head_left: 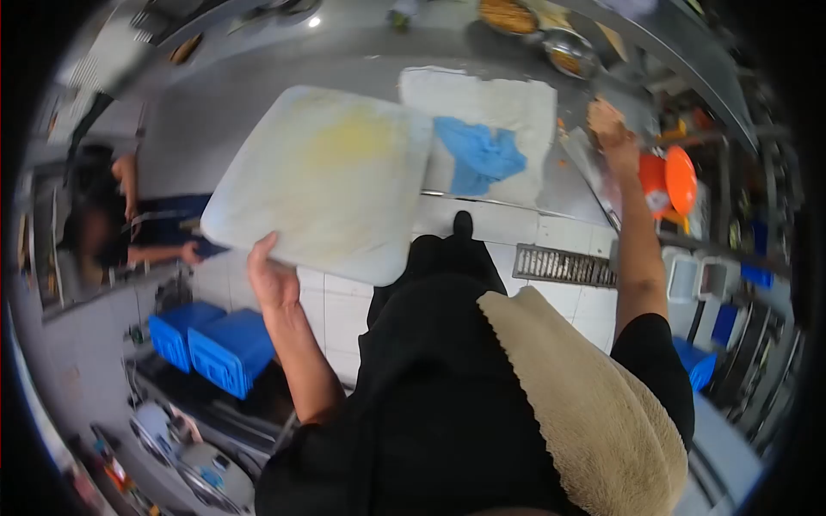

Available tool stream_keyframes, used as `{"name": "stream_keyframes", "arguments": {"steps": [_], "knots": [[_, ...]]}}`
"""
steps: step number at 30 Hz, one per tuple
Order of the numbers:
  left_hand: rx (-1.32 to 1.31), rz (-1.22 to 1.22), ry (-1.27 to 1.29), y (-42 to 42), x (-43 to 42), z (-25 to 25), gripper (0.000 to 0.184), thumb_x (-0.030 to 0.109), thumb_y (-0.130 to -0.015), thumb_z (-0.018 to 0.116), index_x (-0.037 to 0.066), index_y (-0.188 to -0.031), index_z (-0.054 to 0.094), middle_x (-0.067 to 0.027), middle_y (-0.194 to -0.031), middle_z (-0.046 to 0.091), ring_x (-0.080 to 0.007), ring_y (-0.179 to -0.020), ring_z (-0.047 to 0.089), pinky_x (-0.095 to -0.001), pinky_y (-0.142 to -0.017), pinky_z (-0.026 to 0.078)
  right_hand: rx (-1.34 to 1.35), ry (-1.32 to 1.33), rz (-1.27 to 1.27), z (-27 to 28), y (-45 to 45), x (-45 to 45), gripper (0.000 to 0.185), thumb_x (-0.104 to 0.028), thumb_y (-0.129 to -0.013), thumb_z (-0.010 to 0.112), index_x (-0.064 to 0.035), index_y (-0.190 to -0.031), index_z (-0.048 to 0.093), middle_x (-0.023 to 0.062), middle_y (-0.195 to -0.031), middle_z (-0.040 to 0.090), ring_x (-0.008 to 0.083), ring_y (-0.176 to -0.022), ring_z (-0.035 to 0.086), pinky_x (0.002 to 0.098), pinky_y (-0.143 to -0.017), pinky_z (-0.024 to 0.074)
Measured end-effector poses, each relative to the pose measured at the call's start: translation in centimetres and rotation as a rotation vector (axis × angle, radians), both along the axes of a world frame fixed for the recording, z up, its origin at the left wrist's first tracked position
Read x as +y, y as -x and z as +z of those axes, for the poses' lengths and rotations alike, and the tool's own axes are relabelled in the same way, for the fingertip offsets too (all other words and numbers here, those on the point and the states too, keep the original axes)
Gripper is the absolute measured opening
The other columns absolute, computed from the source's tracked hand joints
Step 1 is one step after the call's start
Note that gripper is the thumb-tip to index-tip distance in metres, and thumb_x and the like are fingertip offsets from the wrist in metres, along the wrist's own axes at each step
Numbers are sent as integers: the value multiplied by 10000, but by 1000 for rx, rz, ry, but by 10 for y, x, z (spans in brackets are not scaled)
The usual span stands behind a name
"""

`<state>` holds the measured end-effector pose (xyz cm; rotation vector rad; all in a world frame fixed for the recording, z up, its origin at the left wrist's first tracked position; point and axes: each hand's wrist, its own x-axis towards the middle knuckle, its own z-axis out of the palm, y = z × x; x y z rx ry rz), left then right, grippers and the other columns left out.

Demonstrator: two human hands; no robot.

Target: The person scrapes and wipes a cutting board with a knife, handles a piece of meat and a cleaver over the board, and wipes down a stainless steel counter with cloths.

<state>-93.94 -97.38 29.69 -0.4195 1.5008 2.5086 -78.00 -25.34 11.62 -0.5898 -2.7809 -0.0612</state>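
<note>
One-Handed Hold on Large Board; Right Hand Well Apart

The large white rectangular cutting board with a yellow stain (318, 189) projects past the front edge of the grey metal worktop (206, 112). Whether its far side rests on the metal cannot be told. The left hand (274, 279) is closed on the near edge, thumb on top, fingers hidden beneath. The right hand (615, 138) reaches across the worktop at a peach-coloured lump (604, 112); how far it is closed, and whether it grips the lump, cannot be told. A folded white cloth (533, 103) lies beyond the board's right side, a crumpled blue cloth (477, 155) upon it.

Assessment: a single corner grip appears weak for so broad a sheet. Recommended: keep the board level, bring support under the opposite edge and avoid snagging the blue cloth.
</note>
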Motion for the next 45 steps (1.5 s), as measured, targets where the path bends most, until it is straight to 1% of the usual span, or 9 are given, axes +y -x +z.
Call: {"name": "stream_keyframes", "arguments": {"steps": [3,6,8,16,21,25,31,38,45], "knots": [[-23,36,55,6,-6,-4,566,90,-875,646,-77,-1398,508,-170,-1417,584,-313,-1333,545,-453,-1153,406,48,-10,108,-37,55,35,498,-433,-1022,510,-117,-1406,525,244,-1270,648,416,-1189,631,494,-980,527],[-65,3,31,9,-7,-5,557,89,-895,631,-62,-1414,495,-165,-1420,585,-307,-1328,555,-451,-1146,421,-381,154,-490,-46,57,58,507,-415,-1018,446,-174,-1463,487,265,-1375,597,390,-1229,630,495,-985,515],[-131,-54,-38,10,-17,-11,579,81,-901,624,-10,-1452,473,-143,-1434,579,-297,-1351,537,-451,-1158,408,-193,229,-521,-54,57,71,468,-395,-995,496,-91,-1337,590,269,-1179,700,428,-1036,701,501,-876,551],[-134,53,-87,5,-18,-27,532,128,-963,591,-55,-1446,466,-172,-1419,593,-309,-1302,588,-450,-1115,463,292,799,184,139,121,-211,334,-105,-957,564,-11,-1260,667,53,-1068,732,155,-948,685,320,-838,553],[-102,215,-189,-4,-10,-47,532,255,-1030,587,-14,-1472,463,-139,-1453,574,-292,-1331,550,-434,-1149,409,138,1147,853,188,171,-423,276,-52,-940,587,-131,-1179,699,70,-984,674,246,-913,684,382,-777,564],[-130,332,-75,-5,-1,-47,571,426,-1095,482,-37,-1429,492,-152,-1382,608,-259,-1266,592,-399,-1102,448,-66,985,1095,179,182,-539,316,-253,-903,728,-94,-1171,676,120,-1120,631,304,-959,667,411,-777,563],[-143,375,-64,-4,-12,-59,494,327,-1108,484,-101,-1349,535,-174,-1292,641,-240,-1176,640,-367,-995,534,-7,597,1190,146,197,-593,282,-280,-898,713,-161,-1152,681,94,-1138,624,276,-939,664,433,-709,598],[-186,438,-21,-4,-11,-65,455,266,-1085,550,-152,-1266,563,-219,-1306,638,-276,-1149,655,-390,-1008,532,-113,455,761,77,291,-549,247,-241,-929,642,-180,-1166,671,76,-1067,633,326,-851,700,454,-679,584],[-187,468,-12,-9,-16,-79,384,252,-1067,600,-126,-1133,630,-190,-1196,688,-234,-1065,676,-370,-951,548,-162,368,565,24,369,-487,315,-306,-987,566,-157,-1253,648,145,-1205,654,372,-1040,677,495,-858,559]]}}
